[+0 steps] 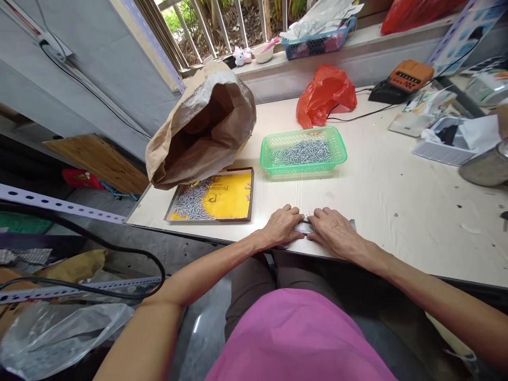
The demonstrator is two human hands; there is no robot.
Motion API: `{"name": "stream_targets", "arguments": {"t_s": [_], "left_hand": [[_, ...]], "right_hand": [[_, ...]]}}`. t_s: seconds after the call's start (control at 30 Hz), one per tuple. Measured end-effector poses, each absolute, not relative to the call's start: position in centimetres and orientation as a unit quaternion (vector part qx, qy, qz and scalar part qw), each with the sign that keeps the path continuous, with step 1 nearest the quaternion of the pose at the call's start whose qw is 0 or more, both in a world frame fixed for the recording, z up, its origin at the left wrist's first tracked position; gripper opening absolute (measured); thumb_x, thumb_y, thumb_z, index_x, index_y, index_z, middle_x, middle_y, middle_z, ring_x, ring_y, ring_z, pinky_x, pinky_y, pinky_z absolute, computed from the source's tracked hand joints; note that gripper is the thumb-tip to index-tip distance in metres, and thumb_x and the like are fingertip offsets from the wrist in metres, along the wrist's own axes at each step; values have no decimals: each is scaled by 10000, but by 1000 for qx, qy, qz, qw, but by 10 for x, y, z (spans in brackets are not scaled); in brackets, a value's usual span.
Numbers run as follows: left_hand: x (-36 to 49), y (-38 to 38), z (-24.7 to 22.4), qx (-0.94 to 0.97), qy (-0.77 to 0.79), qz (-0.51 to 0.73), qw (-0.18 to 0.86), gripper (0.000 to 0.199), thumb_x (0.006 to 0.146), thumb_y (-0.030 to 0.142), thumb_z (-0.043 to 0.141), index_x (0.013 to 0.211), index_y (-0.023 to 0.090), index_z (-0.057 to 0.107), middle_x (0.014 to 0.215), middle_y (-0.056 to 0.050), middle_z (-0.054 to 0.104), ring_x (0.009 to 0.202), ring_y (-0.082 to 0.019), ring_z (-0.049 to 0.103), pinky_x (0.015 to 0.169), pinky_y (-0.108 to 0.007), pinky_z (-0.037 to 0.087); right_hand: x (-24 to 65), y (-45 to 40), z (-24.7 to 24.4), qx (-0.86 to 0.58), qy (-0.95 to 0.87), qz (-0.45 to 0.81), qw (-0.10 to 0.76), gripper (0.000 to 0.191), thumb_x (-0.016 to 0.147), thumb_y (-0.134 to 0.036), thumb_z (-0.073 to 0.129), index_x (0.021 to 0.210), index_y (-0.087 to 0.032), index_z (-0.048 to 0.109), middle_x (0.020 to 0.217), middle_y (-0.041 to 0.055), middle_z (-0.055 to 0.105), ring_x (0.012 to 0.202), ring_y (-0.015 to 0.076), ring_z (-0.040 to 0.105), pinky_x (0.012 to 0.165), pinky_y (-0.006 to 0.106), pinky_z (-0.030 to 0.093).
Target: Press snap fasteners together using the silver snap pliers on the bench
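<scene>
Near the table's front edge, my left hand (282, 226) and my right hand (332, 228) both grip a flat grey metal piece (305, 227), its middle showing between them. The fingers of each hand are bent round it, and its right end sticks out past my right hand. Behind my hands stands a green perforated basket (304, 168) with many small metal pins (305, 152). To the left, a shallow tray (251, 194) with a yellow bottom holds more small metal pins (193, 201).
A large open paper bag (206, 127) leans over the tray's back. Farther back lie a red plastic bag (327, 95), an orange battery on a black charger (410, 75) and a cable. A white bin (444, 151) and a metal vessel (486, 166) stand at the right.
</scene>
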State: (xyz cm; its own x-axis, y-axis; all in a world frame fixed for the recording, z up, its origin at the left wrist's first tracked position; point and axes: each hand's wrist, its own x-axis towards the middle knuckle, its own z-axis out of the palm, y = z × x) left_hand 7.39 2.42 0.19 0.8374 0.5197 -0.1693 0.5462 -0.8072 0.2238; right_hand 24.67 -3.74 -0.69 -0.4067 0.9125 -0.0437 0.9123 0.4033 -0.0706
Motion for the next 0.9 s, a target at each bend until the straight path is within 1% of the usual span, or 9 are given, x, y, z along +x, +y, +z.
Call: {"name": "stream_targets", "arguments": {"t_s": [0.07, 0.13, 0.23, 0.3, 0.4, 0.5, 0.67, 0.8, 0.9], "left_hand": [[75, 22, -2, 942, 301, -34, 146, 278, 849, 399, 591, 975, 155, 631, 936, -69, 572, 928, -217, 490, 779, -322, 440], [76, 21, -5, 935, 317, -26, 155, 228, 859, 372, 582, 913, 159, 640, 909, -65, 576, 932, -215, 493, 783, -322, 443], [77, 20, -6, 929, 334, -22, 161, 199, 860, 351, 582, 909, 164, 631, 913, -66, 585, 954, -223, 501, 803, -336, 457], [75, 15, -7, 925, 347, -8, 153, 241, 856, 352, 586, 1013, 169, 602, 986, -72, 592, 992, -232, 506, 830, -358, 470], [72, -4, -15, 924, 361, 44, 120, 336, 875, 296, 559, 1174, 149, 517, 1206, -109, 547, 1144, -254, 474, 947, -401, 442], [71, -33, -28, 935, 325, 106, 91, 310, 922, 183, 437, 1224, 134, 481, 1361, -130, 454, 1292, -266, 382, 1053, -427, 362], [77, -62, -40, 937, 295, 150, 113, 298, 963, 201, 338, 1211, 140, 490, 1231, -120, 564, 1203, -238, 480, 1059, -454, 351], [79, -62, -42, 930, 294, 178, 133, 331, 959, 283, 388, 1230, 123, 488, 1214, -140, 577, 1231, -249, 460, 1073, -471, 341], [76, -68, -43, 927, 288, 189, 152, 355, 938, 328, 449, 1209, 112, 525, 1192, -148, 590, 1209, -251, 484, 1028, -415, 405]], "right_hand": [[244, -37, -10, -539, -841, 40, 3, 122, 878, -251, 531, 874, -155, 608, 865, 103, 598, 839, 232, 541, 719, 342, 371], [243, -37, -12, -536, -843, 42, 2, 135, 901, -216, 492, 851, -158, 603, 838, 87, 596, 817, 215, 548, 717, 330, 368], [249, -35, -14, -534, -844, 40, 16, 153, 910, -242, 490, 854, -160, 606, 839, 84, 595, 809, 211, 546, 711, 322, 370], [257, -31, -12, -527, -848, 44, 38, 178, 894, -309, 528, 924, -157, 615, 865, 91, 594, 822, 217, 541, 712, 320, 380], [274, -21, -12, -483, -869, 90, 67, 316, 896, -403, 513, 1053, -145, 608, 902, 100, 599, 839, 211, 543, 731, 311, 396], [286, -7, -19, -478, -869, 92, 83, 304, 931, -343, 442, 1087, -139, 604, 907, 98, 611, 848, 205, 544, 743, 311, 390], [284, 19, -24, -518, -853, 53, 49, 215, 909, -272, 450, 859, -170, 633, 839, 74, 619, 802, 205, 526, 712, 329, 358], [253, 25, -4, -508, -860, 40, 29, 204, 887, -233, 466, 912, -189, 664, 883, 93, 629, 840, 234, 513, 721, 366, 348], [214, 17, 10, -379, -922, 66, 34, 180, 872, -242, 508, 906, -269, 683, 938, 65, 626, 894, 228, 498, 731, 363, 346]]}}
